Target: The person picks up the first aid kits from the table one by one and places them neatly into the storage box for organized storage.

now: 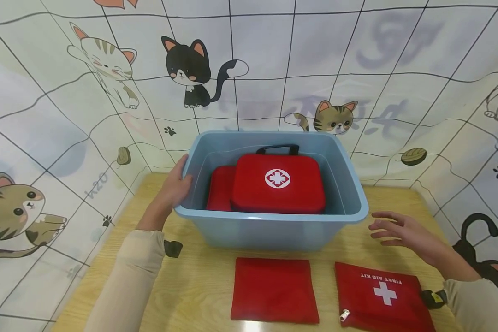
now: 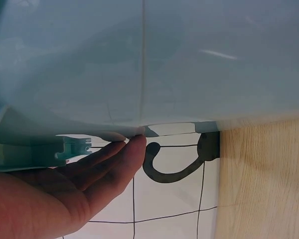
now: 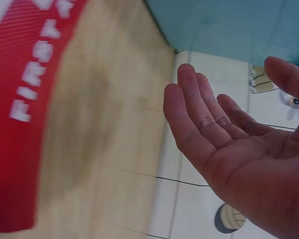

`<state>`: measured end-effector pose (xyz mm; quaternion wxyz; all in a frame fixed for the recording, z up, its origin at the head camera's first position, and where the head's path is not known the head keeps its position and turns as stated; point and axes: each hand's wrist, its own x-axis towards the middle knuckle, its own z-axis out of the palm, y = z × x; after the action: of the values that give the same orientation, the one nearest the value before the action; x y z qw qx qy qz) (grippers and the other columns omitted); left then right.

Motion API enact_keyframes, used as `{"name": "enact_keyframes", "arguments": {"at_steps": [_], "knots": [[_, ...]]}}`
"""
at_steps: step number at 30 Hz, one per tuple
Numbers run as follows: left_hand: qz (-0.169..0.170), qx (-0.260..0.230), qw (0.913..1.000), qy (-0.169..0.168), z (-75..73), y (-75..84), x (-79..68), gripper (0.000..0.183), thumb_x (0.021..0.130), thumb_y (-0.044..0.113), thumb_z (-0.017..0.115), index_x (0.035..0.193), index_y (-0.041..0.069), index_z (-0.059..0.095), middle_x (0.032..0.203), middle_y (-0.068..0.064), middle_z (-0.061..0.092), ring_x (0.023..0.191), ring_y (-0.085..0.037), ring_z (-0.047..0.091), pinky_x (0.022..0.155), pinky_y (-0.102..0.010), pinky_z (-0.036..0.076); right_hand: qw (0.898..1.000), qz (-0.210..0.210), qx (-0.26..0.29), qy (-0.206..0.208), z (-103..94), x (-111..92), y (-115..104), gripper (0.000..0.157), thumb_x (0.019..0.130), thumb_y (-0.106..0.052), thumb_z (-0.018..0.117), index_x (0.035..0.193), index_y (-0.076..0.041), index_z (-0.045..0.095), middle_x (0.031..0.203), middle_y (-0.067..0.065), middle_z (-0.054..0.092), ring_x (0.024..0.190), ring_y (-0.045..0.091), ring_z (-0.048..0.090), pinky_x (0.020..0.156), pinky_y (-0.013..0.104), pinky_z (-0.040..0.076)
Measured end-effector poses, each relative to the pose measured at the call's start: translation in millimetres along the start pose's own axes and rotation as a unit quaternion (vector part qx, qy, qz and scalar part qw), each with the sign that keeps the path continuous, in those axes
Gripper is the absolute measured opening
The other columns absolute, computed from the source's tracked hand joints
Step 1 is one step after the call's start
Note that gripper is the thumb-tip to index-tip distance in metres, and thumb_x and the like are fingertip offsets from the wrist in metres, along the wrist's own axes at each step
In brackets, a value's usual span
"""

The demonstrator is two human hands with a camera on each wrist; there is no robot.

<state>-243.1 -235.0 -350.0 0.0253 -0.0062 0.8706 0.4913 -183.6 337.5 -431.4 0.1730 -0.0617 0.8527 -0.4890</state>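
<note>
Blue bin [image 1: 269, 235] stands upright on the wooden tabletop [image 1: 195, 286], in front of the cat-print backdrop [image 1: 257, 103] on my head feed. I have the left of my two hands [image 1: 174, 186] gripping the bin's left rim, thumb over the edge and fingers along the outer side; my left wrist view puts the fingertips at the outer wall. My right hand [image 1: 402, 233] is beside the bin's right front corner, apart from it, fingers relaxed and spread. Inside the bin I see a red case [image 1: 278, 198] with a round white emblem and a black handle, overlapping a second red case [image 1: 222, 184] at its left. In front lies a plain red pouch [image 1: 274, 290], and near my right hand a first aid pouch [image 1: 365, 299], its lettering upside down to me.
</note>
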Motion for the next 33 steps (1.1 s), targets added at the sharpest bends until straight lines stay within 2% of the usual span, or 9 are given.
{"name": "enact_keyframes", "arguments": {"at_steps": [4, 7, 11, 15, 22, 27, 33], "knots": [[-0.001, 0.003, 1.0000, -0.002, 0.3, 0.0, -0.6, 0.066, 0.103, 0.011, 0.036, 0.162, 0.017, 0.006, 0.160, -0.020, 0.024, 0.142, -0.044, 0.029, 0.111, -0.064, 0.027, 0.999, 0.029, 0.007, -0.023, 8.8, -2.1, 8.8, 0.065, 0.102, -0.032, 0.052, 0.149, 0.007, 0.029, 0.135, 0.034, 0.052, 0.112, 0.039, 0.064, 0.088, 0.050, 0.055], [-0.001, 0.005, 1.0000, -0.005, 1.6, -1.0, -1.6, 0.066, 0.103, 0.011, 0.035, 0.162, 0.017, 0.006, 0.160, -0.020, 0.024, 0.141, -0.045, 0.030, 0.110, -0.065, 0.028, 0.998, 0.040, 0.009, -0.041, 13.5, -4.8, 17.6, 0.067, 0.101, -0.031, 0.054, 0.149, 0.008, 0.028, 0.138, 0.034, 0.050, 0.114, 0.040, 0.063, 0.089, 0.049, 0.054], [0.001, 0.004, 1.0000, -0.005, 2.8, -1.7, -2.6, 0.065, 0.103, 0.011, 0.035, 0.161, 0.016, 0.006, 0.160, -0.020, 0.024, 0.141, -0.045, 0.030, 0.109, -0.066, 0.028, 0.997, 0.061, 0.001, -0.055, 17.6, -7.4, 28.3, 0.072, 0.096, -0.033, 0.060, 0.149, 0.007, 0.031, 0.142, 0.033, 0.046, 0.113, 0.036, 0.062, 0.091, 0.049, 0.054], [0.003, 0.005, 1.0000, -0.003, 2.8, -2.2, -2.5, 0.065, 0.103, 0.011, 0.035, 0.161, 0.016, 0.007, 0.160, -0.020, 0.024, 0.142, -0.044, 0.030, 0.110, -0.064, 0.028, 0.995, 0.075, -0.020, -0.068, 20.0, -10.7, 35.0, 0.072, 0.095, -0.033, 0.062, 0.148, 0.007, 0.034, 0.137, 0.031, 0.051, 0.111, 0.032, 0.062, 0.089, 0.050, 0.054], [0.004, 0.006, 1.0000, -0.003, 2.6, -0.8, -3.9, 0.066, 0.103, 0.010, 0.034, 0.161, 0.014, 0.006, 0.161, -0.021, 0.023, 0.143, -0.045, 0.028, 0.110, -0.065, 0.027, 0.991, 0.057, -0.060, -0.102, 24.1, -13.4, 45.7, 0.069, 0.092, -0.032, 0.068, 0.141, 0.010, 0.043, 0.126, 0.026, 0.061, 0.105, 0.030, 0.064, 0.082, 0.044, 0.058], [0.009, 0.006, 0.9999, -0.002, 2.9, -1.2, -3.7, 0.065, 0.102, 0.010, 0.034, 0.161, 0.014, 0.007, 0.160, -0.021, 0.024, 0.142, -0.044, 0.029, 0.110, -0.065, 0.028, 0.990, 0.046, -0.041, -0.128, 27.9, -14.1, 47.8, 0.071, 0.090, -0.028, 0.070, 0.140, 0.012, 0.040, 0.129, 0.030, 0.057, 0.108, 0.032, 0.063, 0.081, 0.043, 0.058], [0.010, 0.009, 0.9999, 0.002, 2.2, -0.9, -4.4, 0.066, 0.102, 0.010, 0.034, 0.161, 0.015, 0.006, 0.161, -0.020, 0.023, 0.142, -0.044, 0.029, 0.110, -0.064, 0.028, 0.987, 0.034, -0.026, -0.154, 31.6, -15.6, 49.5, 0.069, 0.085, -0.023, 0.075, 0.137, 0.012, 0.043, 0.125, 0.025, 0.060, 0.103, 0.026, 0.064, 0.078, 0.040, 0.059]]}}
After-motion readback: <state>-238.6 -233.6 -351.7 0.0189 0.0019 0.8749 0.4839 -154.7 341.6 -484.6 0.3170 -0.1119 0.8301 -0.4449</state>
